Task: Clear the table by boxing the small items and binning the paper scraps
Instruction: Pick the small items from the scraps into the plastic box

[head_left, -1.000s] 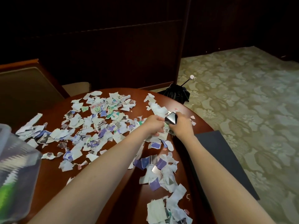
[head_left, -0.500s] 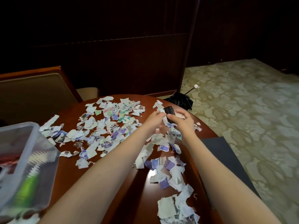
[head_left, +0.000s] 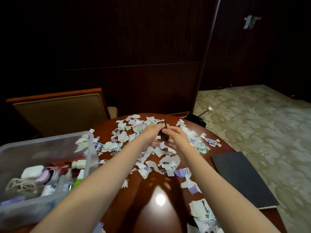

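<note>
Paper scraps (head_left: 167,160) lie scattered across the far half and right edge of the round table (head_left: 151,216). Above the far scraps, the left hand (head_left: 153,130) and right hand (head_left: 177,137) both curl their fingers round one small black item (head_left: 163,135). A clear box (head_left: 50,140) of small items stands near left.

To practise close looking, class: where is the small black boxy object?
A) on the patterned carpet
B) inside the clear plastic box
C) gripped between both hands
C: the left hand and right hand both grip the small black boxy object over the torn paper scraps.
</note>
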`<state>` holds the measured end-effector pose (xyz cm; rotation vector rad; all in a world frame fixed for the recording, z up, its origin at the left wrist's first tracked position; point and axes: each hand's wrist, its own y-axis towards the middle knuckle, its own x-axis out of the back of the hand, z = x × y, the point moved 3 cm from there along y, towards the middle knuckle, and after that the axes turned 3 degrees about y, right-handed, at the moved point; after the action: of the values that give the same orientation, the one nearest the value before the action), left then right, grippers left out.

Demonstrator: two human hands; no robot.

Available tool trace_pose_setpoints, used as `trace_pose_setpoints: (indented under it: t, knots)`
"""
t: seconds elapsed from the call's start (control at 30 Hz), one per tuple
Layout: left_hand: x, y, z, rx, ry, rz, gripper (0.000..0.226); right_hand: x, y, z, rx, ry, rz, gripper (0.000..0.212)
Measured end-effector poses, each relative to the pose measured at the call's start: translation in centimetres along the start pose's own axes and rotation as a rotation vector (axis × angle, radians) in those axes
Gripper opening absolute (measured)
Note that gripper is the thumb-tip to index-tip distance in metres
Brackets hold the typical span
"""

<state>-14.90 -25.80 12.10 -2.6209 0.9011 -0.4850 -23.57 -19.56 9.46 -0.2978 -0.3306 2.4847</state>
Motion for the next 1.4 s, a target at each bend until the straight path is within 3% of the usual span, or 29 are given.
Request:
trace_pose_setpoints:
  t: [0.23,0.4,0.53,0.7,0.8,0.9,1.0,1.07,1.17,1.27,1.4]
  knots:
    - [8.8,-5.5,1.9,-0.017,0.065,-0.073,0.022,-8.7,-4.3,0.3,-0.052,-0.111,0.133,0.017]
    - [15.1,-8.7,3.7,-0.008,0.060,-0.088,0.021,-15.1,-6.7,-0.3,-0.102,-0.204,0.256,0.031]
    - [19.1,-10.4,5.6,0.013,0.052,-0.113,0.020,-19.1,-8.3,-0.5,-0.120,-0.308,0.323,0.025]
    - [21.9,-11.4,9.4,0.102,0.031,-0.160,0.017,-23.2,-9.9,-1.6,0.070,-0.742,0.370,0.015]
    - [22.3,-11.4,11.3,0.171,0.008,-0.133,0.016,-24.0,-10.3,-2.3,0.188,-1.035,0.350,0.026]
    - [22.0,-10.7,12.8,0.225,0.018,-0.084,0.018,-24.8,-10.3,-2.5,0.208,-1.142,0.247,0.035]
    - [21.8,-9.4,14.4,0.262,-0.006,-0.052,0.013,-26.3,-10.1,-3.2,0.114,-1.071,0.276,0.036]
    - [21.6,-8.6,15.1,0.281,-0.010,-0.030,0.014,-26.8,-9.1,-4.3,-0.055,-0.901,0.291,0.037]
    - [21.3,-8.2,15.2,0.313,-0.026,-0.021,0.023,-27.9,-7.9,-5.9,-0.326,-0.578,0.284,0.019]
    - [21.6,-7.7,15.5,0.367,-0.085,-0.033,0.031,-28.4,-6.7,-7.3,-0.444,-0.433,0.237,0.050]
    - [21.6,-6.9,15.9,0.392,-0.144,-0.007,0.029,-28.5,-5.9,-8.7,-0.518,-0.295,0.185,0.063]
